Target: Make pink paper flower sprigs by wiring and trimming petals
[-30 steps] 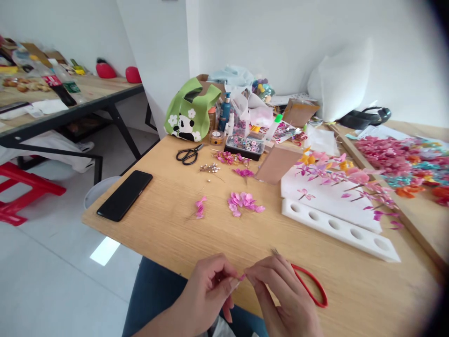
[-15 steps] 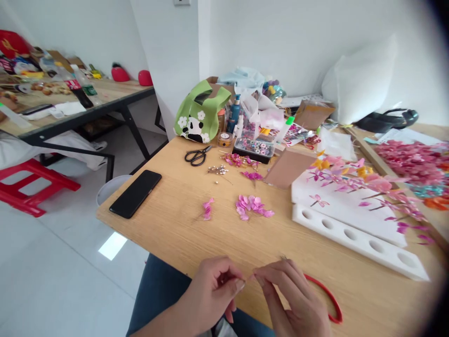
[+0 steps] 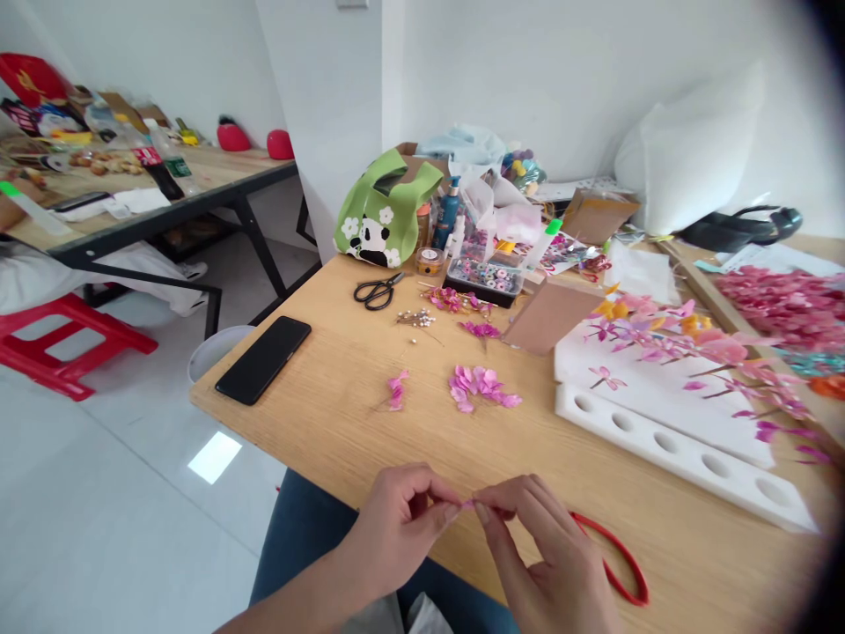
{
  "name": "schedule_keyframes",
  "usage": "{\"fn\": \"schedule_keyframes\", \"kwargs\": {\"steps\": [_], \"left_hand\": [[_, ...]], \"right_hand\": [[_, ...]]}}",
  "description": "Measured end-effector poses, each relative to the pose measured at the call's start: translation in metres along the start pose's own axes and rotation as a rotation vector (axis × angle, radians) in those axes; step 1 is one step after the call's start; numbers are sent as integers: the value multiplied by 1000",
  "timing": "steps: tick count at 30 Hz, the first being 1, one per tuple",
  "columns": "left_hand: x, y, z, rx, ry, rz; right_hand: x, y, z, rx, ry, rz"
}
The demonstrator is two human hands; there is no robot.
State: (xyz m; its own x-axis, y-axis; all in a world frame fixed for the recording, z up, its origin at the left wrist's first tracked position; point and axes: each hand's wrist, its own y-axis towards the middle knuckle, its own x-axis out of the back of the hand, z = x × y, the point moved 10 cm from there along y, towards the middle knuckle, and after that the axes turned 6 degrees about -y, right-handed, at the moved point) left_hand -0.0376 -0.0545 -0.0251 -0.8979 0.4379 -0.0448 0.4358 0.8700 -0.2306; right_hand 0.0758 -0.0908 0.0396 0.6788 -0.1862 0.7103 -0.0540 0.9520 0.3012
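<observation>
I see both hands meeting at the near edge of the pale wooden table [image 3: 343, 423]. My left hand [image 3: 402, 519] and right hand [image 3: 547, 563] each pinch a tiny pink petal piece [image 3: 468, 504] between thumb and fingertips, narrow grips touching at the middle. I judge this to be the joining or shaping step on one small petal. The next move calls for a fine, steady twist without crushing it.

A red loop [image 3: 613, 563] lies just beside the right hand. Loose pink petals [image 3: 481, 387] sit further up the table, the black phone [image 3: 264, 358] well to the left. I can read no writing; the green panda bag [image 3: 383, 216] shows only a picture.
</observation>
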Motion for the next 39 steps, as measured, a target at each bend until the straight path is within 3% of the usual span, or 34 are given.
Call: {"fn": "schedule_keyframes", "kwargs": {"steps": [6,11,14,22,29,35,39], "left_hand": [[2,-2,6,94,-120,-2],[7,-2,18,171,-239,-31],[8,-3,19,170,-258,-34],[0,-6,22,185,-280,29],[-1,-6,19,183,-321,80],[-8,-8,33,308,-521,161],[-7,-9,40,330,-627,154]], "right_hand": [[-9,2,-15,-193,69,23],[0,2,-36,-293,78,-39],[0,2,-38,-271,70,-18],[-27,4,-17,-221,160,189],[-31,6,-18,-205,166,196],[-32,6,-6,-129,194,207],[-33,8,1,-108,202,217]]}}
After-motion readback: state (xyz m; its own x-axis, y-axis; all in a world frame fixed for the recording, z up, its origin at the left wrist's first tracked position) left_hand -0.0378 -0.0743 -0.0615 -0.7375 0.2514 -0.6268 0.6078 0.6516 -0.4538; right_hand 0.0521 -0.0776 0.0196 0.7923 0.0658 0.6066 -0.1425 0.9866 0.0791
